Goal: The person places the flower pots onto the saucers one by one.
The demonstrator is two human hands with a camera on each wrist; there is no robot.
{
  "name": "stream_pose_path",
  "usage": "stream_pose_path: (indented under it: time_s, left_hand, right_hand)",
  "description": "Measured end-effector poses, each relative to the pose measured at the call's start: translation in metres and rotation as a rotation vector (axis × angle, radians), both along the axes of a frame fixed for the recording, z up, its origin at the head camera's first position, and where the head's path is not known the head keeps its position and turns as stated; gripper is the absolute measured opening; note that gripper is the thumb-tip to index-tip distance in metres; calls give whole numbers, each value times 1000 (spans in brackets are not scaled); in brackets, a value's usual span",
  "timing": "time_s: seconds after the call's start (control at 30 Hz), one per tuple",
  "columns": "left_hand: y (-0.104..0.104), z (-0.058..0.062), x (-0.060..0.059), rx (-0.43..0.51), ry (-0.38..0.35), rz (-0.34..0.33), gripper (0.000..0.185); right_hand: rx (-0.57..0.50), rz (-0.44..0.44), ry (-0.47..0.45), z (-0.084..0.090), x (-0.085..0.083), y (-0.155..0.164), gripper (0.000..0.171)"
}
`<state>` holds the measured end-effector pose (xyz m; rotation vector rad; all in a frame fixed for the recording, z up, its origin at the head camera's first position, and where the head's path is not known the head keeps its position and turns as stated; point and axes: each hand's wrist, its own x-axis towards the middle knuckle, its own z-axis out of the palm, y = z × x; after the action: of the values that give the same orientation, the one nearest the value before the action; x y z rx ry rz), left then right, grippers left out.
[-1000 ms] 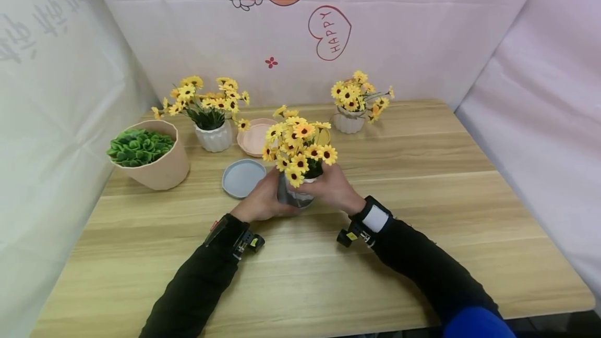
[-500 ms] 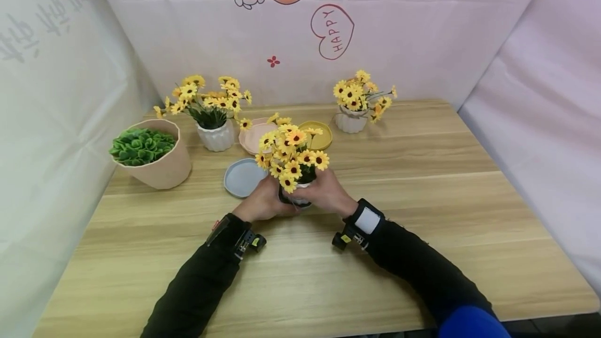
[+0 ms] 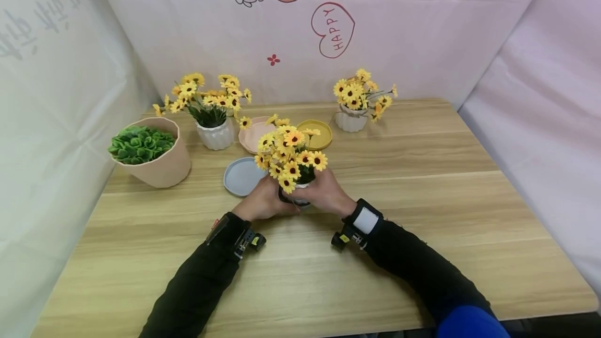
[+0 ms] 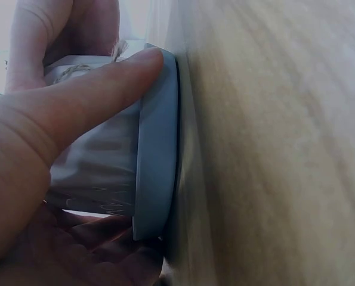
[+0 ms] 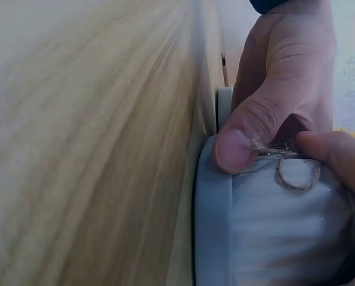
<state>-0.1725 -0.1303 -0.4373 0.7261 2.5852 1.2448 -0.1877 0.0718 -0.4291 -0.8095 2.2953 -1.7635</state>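
Note:
A small white pot (image 3: pixel 294 198) of yellow daisy-like flowers (image 3: pixel 291 151) stands at the middle of the wooden table (image 3: pixel 422 181). My left hand (image 3: pixel 261 202) grips its left side and my right hand (image 3: pixel 328 195) grips its right side. In the left wrist view my left hand (image 4: pixel 58 137) lays its thumb along the pot (image 4: pixel 99 173), down to a grey disc (image 4: pixel 156 149) under it that lies flat on the table. In the right wrist view my right hand (image 5: pixel 272 89) presses the pot (image 5: pixel 284 232) by its twine band, with the grey disc (image 5: pixel 212 226) below.
A blue-grey saucer (image 3: pixel 241 176) lies just left of the held pot, with a pink saucer (image 3: pixel 253 137) and a yellow saucer (image 3: pixel 321 137) behind it. Two more flower pots (image 3: pixel 216 135) (image 3: pixel 349 120) stand at the back. A beige pot of green succulents (image 3: pixel 155 160) sits far left.
Both hands have lowered the flower pot and brought it slightly left and nearer, uncovering the yellow saucer behind. Over the last half second it hardly moved.

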Motion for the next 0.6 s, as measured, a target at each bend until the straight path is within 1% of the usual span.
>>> stream_pose_path:
  time_s: [0.1,0.13,0.17,0.2,0.23,0.33,0.4,0.43,0.47,0.53,0.6]
  left_hand:
    - [-3,-13,-6,41,18,-5,111]
    - [-4,-20,-10,53,35,-12,109]
    - [-5,-25,-13,59,40,-13,110]
    - [-6,-26,-14,71,38,-14,110]
    - [-6,-30,-17,77,44,-15,109]
    - [-6,-16,-12,88,42,-36,101]
    - [-4,0,-5,80,16,-35,96]
    - [-5,-4,-9,79,24,-49,94]
    - [-5,4,-5,68,8,-45,93]
    - [-4,10,-2,34,2,-40,89]
    - [-4,14,0,26,-17,-34,88]
  right_hand:
    - [10,-7,-1,2,0,0,77]
    - [17,-9,0,2,0,0,77]
    - [23,-9,-1,3,0,0,77]
    - [36,-10,1,4,0,0,77]
    - [47,-8,2,4,0,0,77]
    - [122,-2,-1,6,0,3,80]
    - [178,17,-7,8,0,6,81]
    - [206,30,-13,8,-1,8,81]
    - [241,42,-14,9,0,11,80]
    - [277,78,-22,10,-1,15,82]
    - [307,111,-19,12,-2,18,86]
